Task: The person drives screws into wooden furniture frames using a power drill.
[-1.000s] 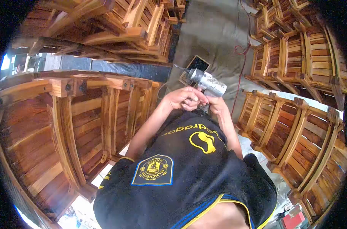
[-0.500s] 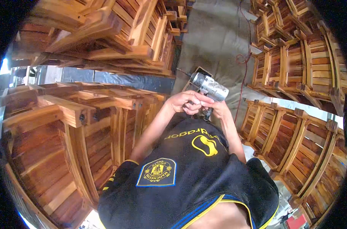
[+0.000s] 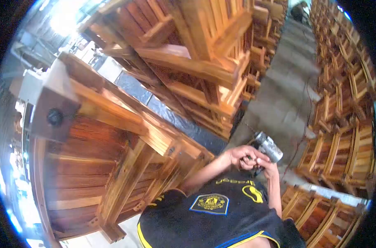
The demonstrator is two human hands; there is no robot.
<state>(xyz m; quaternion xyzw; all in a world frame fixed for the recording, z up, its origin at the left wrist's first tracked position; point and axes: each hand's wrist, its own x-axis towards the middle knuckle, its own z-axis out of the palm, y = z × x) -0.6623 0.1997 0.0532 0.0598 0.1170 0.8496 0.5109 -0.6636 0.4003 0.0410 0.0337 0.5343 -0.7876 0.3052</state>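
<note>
A silver and black power driver (image 3: 270,148) with a long thin bit points up and left, away from my body. My right hand (image 3: 269,168) is closed around its handle, below the motor housing. Beside it, my left hand (image 3: 245,158) has its fingers curled together, close against the driver; whatever lies between them is too small to make out. Both hands are in front of the dark shirt (image 3: 212,204) with yellow and blue trim.
Large slatted wooden furniture pieces (image 3: 155,136) stand close on the left, with others stacked ahead (image 3: 221,62). More wooden pieces (image 3: 341,140) line the right side. A grey floor aisle (image 3: 279,95) runs between them, with a thin red cord (image 3: 297,146) along it.
The view has swung to the left and tilted up, showing more of the aisle and the nearby furniture. Both hands and the driver now appear lower and further right, with their hold much the same.
</note>
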